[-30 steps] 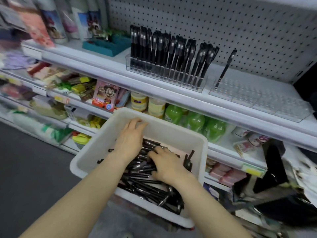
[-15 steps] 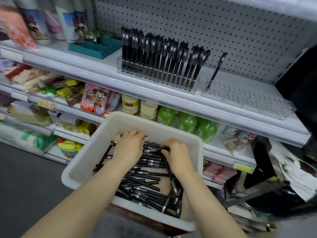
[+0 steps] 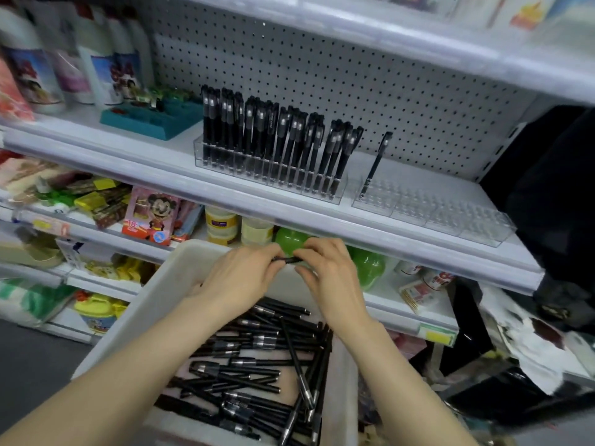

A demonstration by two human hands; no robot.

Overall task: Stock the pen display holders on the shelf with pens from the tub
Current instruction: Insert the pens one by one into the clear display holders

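Left hand and right hand meet just above the far edge of the white tub. Each hand pinches one end of a single black pen, which lies roughly level between them. The fingers of both hands are curled in on the pen; the thumbs are mostly hidden behind the fingers. Both forearms reach forward over the tub from its near edge. Inside the tub, a heap of loose pens lies criss-crossed on the floor, thickest toward the near edge and the right wall. On the shelf above, a clear filled holder stands at the middle of the shelf, close to its front edge, packed with upright black pens in rows. Just beside it, toward the right end of the shelf, a row of clear holders runs along the front edge. A lone pen stands in the back left corner of the first of these, tilted to the right. A teal tray sits on the shelf to the left of the filled holder. A white pegboard forms the back wall. Green bottles stand on the lower shelf, just beyond the far edge of the tub.
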